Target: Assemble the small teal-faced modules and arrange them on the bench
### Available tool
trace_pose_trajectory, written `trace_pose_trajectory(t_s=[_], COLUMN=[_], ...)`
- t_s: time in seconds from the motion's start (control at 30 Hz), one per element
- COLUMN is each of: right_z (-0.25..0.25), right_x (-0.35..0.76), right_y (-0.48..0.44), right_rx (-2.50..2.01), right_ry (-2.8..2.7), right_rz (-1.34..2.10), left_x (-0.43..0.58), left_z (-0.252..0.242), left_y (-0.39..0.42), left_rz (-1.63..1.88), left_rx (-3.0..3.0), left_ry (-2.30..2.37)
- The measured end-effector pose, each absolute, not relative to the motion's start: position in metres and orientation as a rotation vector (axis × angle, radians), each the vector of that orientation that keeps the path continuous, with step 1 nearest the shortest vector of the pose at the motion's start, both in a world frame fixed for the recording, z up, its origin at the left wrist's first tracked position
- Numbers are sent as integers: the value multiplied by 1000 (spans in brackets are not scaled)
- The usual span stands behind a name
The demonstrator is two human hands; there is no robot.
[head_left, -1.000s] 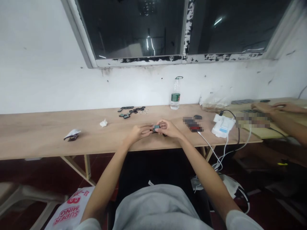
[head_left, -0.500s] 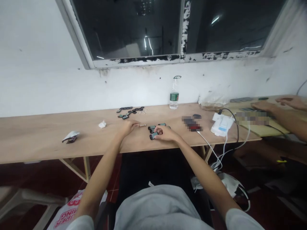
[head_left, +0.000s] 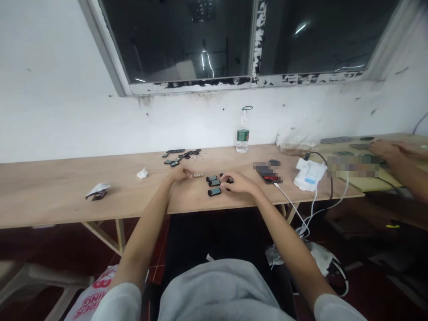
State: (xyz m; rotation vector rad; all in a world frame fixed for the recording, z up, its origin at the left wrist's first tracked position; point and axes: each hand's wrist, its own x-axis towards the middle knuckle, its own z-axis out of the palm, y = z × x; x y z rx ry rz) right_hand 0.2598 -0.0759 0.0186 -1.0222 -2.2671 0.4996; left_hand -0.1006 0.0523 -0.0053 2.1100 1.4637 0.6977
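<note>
My left hand (head_left: 181, 173) rests on the wooden table (head_left: 120, 196), its fingertips at a short row of small pale pieces (head_left: 197, 175); whether it grips one is too small to tell. My right hand (head_left: 238, 183) is over the right side of a group of small black devices with grey-green faces, its fingers bent and apart. One device (head_left: 214, 191) lies nearest the table's front edge, with another (head_left: 214, 183) just behind it. A further dark device (head_left: 230, 179) is partly covered by my right hand.
Behind lie more black pieces (head_left: 182, 156) and a water bottle (head_left: 242, 136). To the right are a phone (head_left: 267, 174), a white power strip (head_left: 310, 174) with cables, and another person's hands (head_left: 388, 149). Crumpled tissue (head_left: 142, 173) and a small packet (head_left: 97, 191) lie left.
My right hand has let go of the front device and moved slightly right. My left hand has barely shifted. The other person's hands have moved.
</note>
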Motion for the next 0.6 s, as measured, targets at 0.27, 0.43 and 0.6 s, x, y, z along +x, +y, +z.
trace_pose_trajectory(t_s=[0.27, 0.43, 0.6], right_z=[32, 30, 24], right_x=[289, 293, 299], right_y=[-72, -69, -62], right_rx=[-1210, -1189, -1158], right_ry=[-2175, -2284, -2326], right_rz=[505, 519, 465], left_x=[-94, -88, -62], left_z=[-3, -1, -13], left_y=[51, 45, 39], left_rz=[675, 629, 664], left_rx=[2063, 2176, 2493], left_ry=[1348, 1383, 1339])
